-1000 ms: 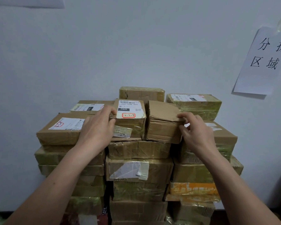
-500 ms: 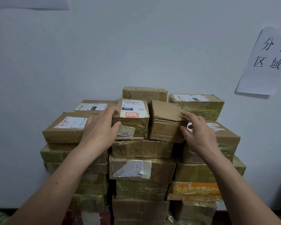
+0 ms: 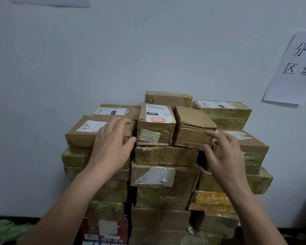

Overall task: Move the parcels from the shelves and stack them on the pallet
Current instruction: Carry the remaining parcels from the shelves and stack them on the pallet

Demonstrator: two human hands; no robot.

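Flanking two small parcels on top of the parcel stack [image 3: 164, 175], both hands open.
Head view: our left hand [image 3: 111, 145] lies spread beside the labelled parcel [image 3: 155, 126], thumb at its lower left corner. Our right hand [image 3: 226, 154] is loosely open at the right front corner of the plain brown parcel [image 3: 193, 131]. Neither hand holds anything. The two parcels sit touching, side by side, between our hands. We judge they are packed tight to keep the stack square against the wall [image 3: 148, 50].

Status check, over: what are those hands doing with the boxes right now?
Left hand open, beside labelled parcel. Right hand open, fingertips at plain brown parcel. Both rest side by side atop stack. Nothing blocking.
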